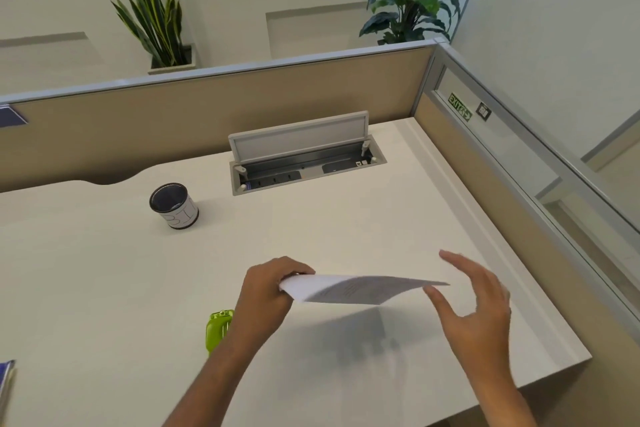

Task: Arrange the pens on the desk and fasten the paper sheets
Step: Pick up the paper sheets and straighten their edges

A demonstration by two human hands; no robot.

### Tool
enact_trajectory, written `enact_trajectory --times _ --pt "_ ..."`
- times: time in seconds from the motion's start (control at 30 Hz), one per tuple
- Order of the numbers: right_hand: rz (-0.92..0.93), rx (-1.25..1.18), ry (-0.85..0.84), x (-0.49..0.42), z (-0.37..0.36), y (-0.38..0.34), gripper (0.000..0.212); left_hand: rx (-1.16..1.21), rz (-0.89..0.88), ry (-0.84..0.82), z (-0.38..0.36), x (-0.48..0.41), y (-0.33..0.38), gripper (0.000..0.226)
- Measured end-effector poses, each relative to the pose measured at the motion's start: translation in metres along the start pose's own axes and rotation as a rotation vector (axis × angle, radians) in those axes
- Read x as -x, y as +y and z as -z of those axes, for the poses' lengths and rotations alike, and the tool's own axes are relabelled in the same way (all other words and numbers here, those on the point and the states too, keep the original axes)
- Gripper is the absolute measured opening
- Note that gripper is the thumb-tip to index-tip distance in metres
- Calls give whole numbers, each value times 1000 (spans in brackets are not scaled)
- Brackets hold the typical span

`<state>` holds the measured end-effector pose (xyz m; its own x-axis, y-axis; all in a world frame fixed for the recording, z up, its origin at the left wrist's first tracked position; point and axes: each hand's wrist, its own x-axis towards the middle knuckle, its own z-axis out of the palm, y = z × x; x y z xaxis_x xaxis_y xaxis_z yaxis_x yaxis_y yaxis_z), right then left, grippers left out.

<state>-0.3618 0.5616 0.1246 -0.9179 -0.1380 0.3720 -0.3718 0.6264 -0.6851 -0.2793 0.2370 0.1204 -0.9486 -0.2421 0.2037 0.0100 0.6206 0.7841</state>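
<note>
My left hand [268,291] grips the left edge of a thin stack of printed paper sheets [356,289], held nearly flat a little above the white desk [104,288]. My right hand [474,302] is open at the stack's right corner, fingers spread, thumb just under the edge; contact is unclear. A lime green stapler [217,328] lies on the desk beside my left forearm, partly hidden by it. A white pen cup with a dark rim [174,206] stands at the back left and looks empty. No pens are visible.
An open grey cable box with sockets [304,163] is set into the desk at the back. Beige partitions [207,107] wall the back and right sides. A dark blue object [7,381] pokes in at the left edge. The desk's front right corner [585,357] is near my right arm.
</note>
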Motion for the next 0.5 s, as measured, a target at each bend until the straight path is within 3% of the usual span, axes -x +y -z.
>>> enact_trajectory --times 0.1,0.23,0.33,0.43,0.5 --pt "207 101 -239 -18 1 -24 67 -195 -103 -89 12 -14 25 49" --pt "92 -71 -498 -25 -17 -37 51 -196 -154 -156 15 -21 54 37" --pt "-84 -346 -449 -27 -21 -35 40 58 -82 -164 32 -28 54 20" --pt "-280 -595 -332 -27 -19 -39 15 316 32 -79 45 -33 42 28" --pt "-362 -718 -277 -26 -22 -40 15 521 119 -44 40 -31 36 29"
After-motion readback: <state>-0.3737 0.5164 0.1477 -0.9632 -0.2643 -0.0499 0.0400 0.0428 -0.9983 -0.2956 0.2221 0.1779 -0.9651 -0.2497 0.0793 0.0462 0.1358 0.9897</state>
